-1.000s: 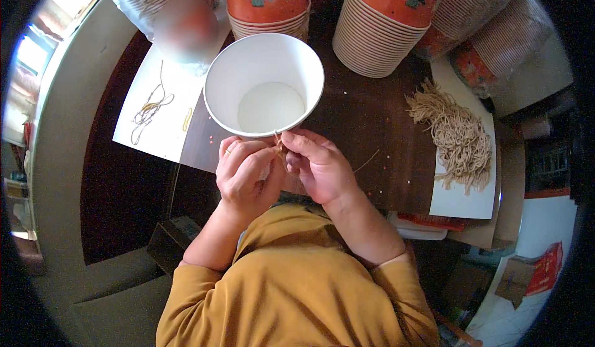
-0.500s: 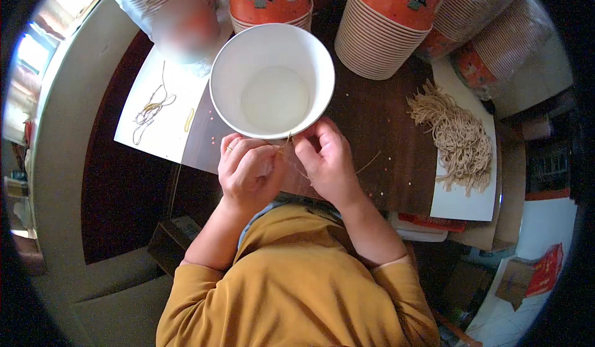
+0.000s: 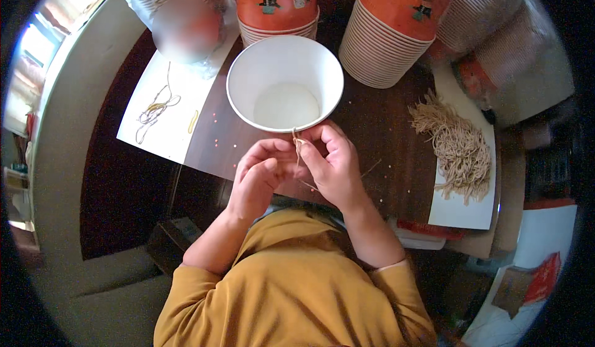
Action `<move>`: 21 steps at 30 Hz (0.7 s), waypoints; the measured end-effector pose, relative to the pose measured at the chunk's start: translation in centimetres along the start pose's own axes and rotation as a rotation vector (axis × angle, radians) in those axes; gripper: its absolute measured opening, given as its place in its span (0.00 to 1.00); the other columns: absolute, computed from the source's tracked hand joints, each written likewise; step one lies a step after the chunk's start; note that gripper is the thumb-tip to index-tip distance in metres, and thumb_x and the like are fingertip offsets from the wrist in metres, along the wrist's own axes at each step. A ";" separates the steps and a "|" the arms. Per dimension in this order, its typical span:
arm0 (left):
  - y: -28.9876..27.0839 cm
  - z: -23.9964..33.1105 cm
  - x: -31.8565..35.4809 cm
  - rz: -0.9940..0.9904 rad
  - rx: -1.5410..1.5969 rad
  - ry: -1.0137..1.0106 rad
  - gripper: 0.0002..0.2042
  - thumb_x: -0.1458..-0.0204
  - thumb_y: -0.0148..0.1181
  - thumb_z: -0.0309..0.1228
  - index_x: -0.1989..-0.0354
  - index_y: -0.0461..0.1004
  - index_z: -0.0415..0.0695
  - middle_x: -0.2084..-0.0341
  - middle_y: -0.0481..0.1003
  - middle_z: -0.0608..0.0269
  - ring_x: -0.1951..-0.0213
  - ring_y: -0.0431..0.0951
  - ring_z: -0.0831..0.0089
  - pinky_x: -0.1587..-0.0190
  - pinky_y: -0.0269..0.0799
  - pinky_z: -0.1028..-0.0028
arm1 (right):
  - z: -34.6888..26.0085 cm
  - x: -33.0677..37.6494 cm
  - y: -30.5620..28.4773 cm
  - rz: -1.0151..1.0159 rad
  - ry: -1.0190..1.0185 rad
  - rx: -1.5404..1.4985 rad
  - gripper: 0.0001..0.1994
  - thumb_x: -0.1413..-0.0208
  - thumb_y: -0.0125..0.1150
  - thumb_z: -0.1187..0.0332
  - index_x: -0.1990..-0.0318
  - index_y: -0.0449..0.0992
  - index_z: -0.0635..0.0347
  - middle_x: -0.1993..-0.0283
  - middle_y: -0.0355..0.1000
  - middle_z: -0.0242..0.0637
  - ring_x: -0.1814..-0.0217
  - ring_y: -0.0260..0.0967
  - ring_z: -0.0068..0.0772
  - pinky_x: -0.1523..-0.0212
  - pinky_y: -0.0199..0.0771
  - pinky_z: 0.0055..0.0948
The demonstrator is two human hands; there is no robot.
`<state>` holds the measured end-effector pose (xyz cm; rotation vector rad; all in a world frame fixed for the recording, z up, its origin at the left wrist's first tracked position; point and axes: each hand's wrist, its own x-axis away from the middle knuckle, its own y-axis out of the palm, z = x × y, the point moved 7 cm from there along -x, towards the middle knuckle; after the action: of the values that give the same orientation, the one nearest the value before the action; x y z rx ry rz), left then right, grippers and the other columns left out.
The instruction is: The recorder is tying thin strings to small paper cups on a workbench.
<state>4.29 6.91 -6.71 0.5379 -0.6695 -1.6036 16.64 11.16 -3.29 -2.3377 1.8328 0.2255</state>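
Observation:
A white-lined paper bucket (image 3: 243, 89) stands before me, its open mouth tilted toward me. A thin tan string (image 3: 297, 141) comes over its near rim and forms a small loop or knot there. My right hand (image 3: 333, 164) pinches this string between thumb and forefinger just below the rim. One loose end of it sticks out past the right wrist. My left hand (image 3: 255, 176) is left of the string, thumb apart from the curled fingers, with nothing seen in it. Its fingertips come close to the right hand's, and whether they touch the string is hidden.
Stacked orange printed buckets (image 3: 387, 43) stand behind, with more stacks in clear plastic (image 3: 483, 9). On the right, a bundle of tan strings (image 3: 458, 148) lies on white card. A left-hand white sheet (image 3: 133, 120) bears tangled string (image 3: 158, 108). Small bits dot the brown table (image 3: 384, 136).
My left hand has come off the string and opened, moving slightly down. The right hand still pinches the string. The bucket appears a little farther right and lower in view.

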 end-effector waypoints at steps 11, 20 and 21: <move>2.9 4.6 1.6 -0.006 -0.974 0.239 0.05 0.44 0.58 0.25 0.65 0.74 0.35 0.79 0.73 0.64 0.77 0.69 0.83 0.75 0.66 0.79 | -6.2 2.5 0.2 0.023 -0.765 0.841 0.21 0.54 0.65 0.69 0.49 0.73 0.51 0.52 0.68 0.32 0.57 0.66 0.34 0.57 0.62 0.37; 7.7 7.8 3.6 -0.334 -1.081 0.428 0.04 0.54 0.60 0.19 0.75 0.71 0.39 0.82 0.69 0.58 0.79 0.72 0.61 0.76 0.66 0.69 | -5.9 2.3 1.0 -0.030 -0.912 0.716 0.11 0.58 0.67 0.70 0.64 0.77 0.51 0.57 0.71 0.31 0.61 0.66 0.33 0.59 0.62 0.36; 7.7 8.0 3.8 -0.327 -1.081 0.436 0.04 0.54 0.60 0.19 0.75 0.71 0.39 0.82 0.69 0.58 0.79 0.72 0.61 0.76 0.66 0.69 | -5.6 2.4 0.9 -0.046 -0.901 0.725 0.10 0.56 0.66 0.68 0.63 0.77 0.50 0.56 0.70 0.30 0.59 0.66 0.33 0.57 0.61 0.38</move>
<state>3.86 3.44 4.52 0.1569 0.6466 -1.7939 16.45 7.41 1.60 -1.4108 1.1318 0.4275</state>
